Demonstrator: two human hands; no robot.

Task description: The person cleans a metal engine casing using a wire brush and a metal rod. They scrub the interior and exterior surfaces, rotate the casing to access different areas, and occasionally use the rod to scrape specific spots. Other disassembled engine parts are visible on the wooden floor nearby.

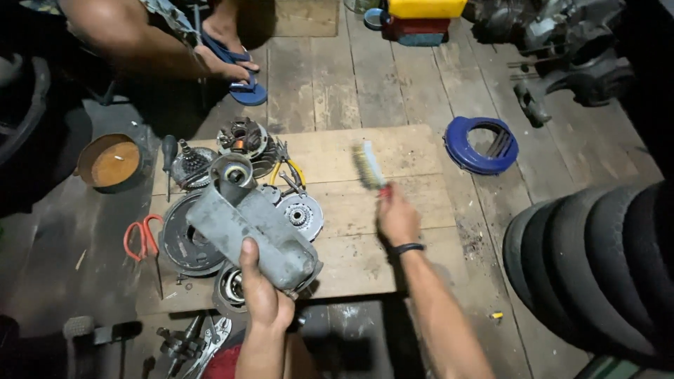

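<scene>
Head view: left hand (265, 295) reaches up from below, fingers wrapped round the lower end of a grey metal engine casing (251, 223), held tilted over the wooden board (414, 151). Right hand (397, 219) clenched on a red-handled wire brush (370, 167), bristles raised, apart from the casing. Board's right half bare; round metal parts (300, 214) crowd its left edge. Orange-handled scissors (142, 236) lie left of the board. Blue round cover (481, 145) on the floor, right. Yellow container (426, 8) at top edge.

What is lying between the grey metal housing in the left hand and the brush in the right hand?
In the head view, only bare wooden board lies between the grey housing and the brush.
</scene>
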